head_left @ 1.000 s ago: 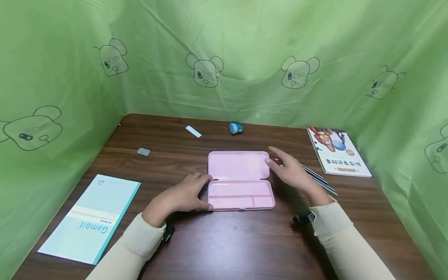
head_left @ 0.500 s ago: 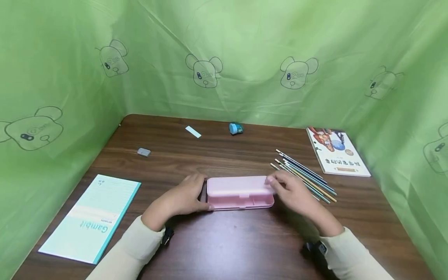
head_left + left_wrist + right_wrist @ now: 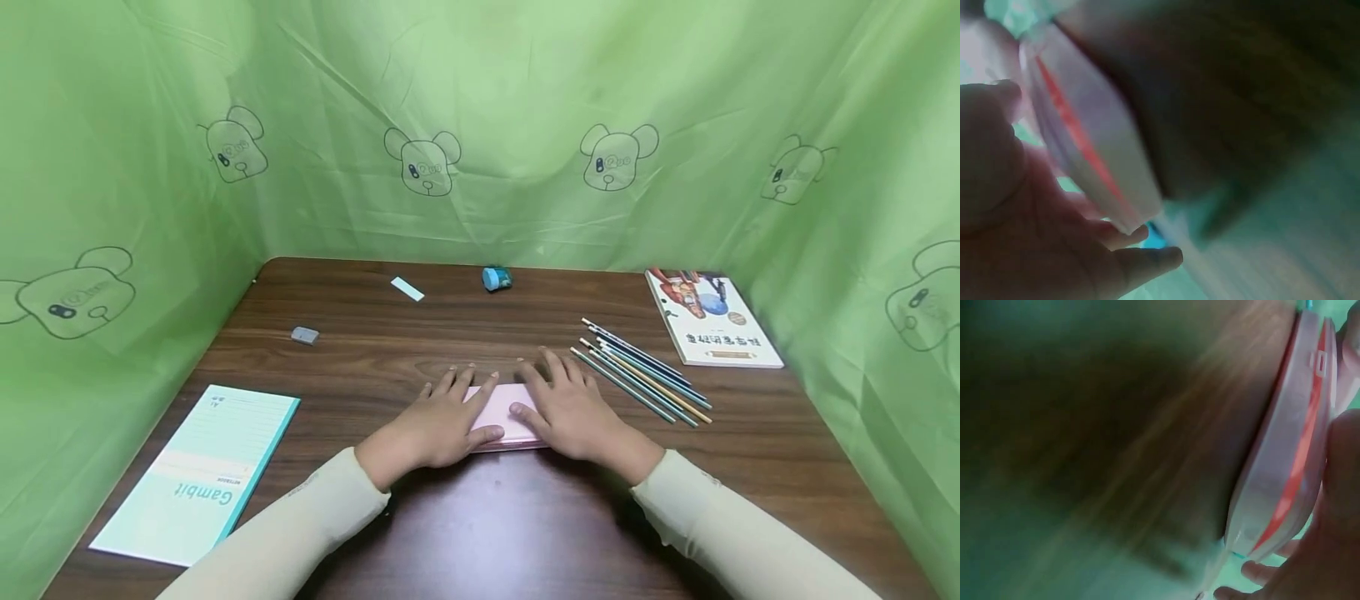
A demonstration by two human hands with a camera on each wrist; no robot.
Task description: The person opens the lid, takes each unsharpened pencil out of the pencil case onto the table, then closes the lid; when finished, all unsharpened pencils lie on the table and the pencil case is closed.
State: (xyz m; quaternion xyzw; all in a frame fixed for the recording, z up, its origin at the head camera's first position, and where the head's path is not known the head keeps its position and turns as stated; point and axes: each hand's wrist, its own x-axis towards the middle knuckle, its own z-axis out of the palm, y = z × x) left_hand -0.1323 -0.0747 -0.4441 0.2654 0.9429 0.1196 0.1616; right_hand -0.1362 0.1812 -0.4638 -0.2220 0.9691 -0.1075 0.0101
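A pink pencil case (image 3: 507, 413) lies on the wooden table with its lid down. Spread over the left part of the lid is my left hand (image 3: 441, 427), fingers straight and thumb near the front edge. My right hand (image 3: 572, 415) rests on the right part the same way, and the two hands hide both ends of the case. In the left wrist view a bright orange-red line runs along the seam of the case (image 3: 1100, 119). The right wrist view shows the same seam, with a small clasp (image 3: 1320, 364) on the case's front.
Several pencils (image 3: 647, 377) lie loosely bunched right of the case, before a picture-covered book (image 3: 712, 321). A Gambit notebook (image 3: 197, 475) lies at left. Farther back are a grey eraser (image 3: 304, 335), a pale strip (image 3: 407, 288) and a blue sharpener (image 3: 497, 278). Green cloth surrounds the table.
The lid, upright and open at first, has swung down over the case. My right hand has let go of its edge, and both hands have moved inward on top of it.
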